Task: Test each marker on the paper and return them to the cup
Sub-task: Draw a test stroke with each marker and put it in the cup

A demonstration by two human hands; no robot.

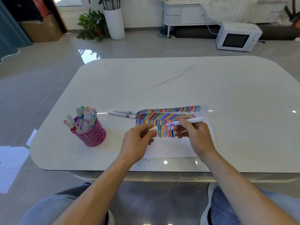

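Observation:
A white paper point(170, 146) covered in rows of coloured strokes lies on the table in front of me. My right hand point(194, 135) grips a white marker with a purple band point(186, 121), uncapped, its tip pointing left just above the strokes. My left hand point(138, 138) pinches the marker's white cap point(153, 128) beside that tip. A pink lattice cup point(91, 135) stands at the left and holds several markers. Two more white markers point(121, 113) lie side by side on the table at the paper's upper left corner.
The white marble table point(162, 82) has rounded corners and its near edge sits just above my knees. On the floor beyond are a white microwave point(237, 37), a potted plant in a tall white pot point(113, 21) and a cardboard box point(42, 29).

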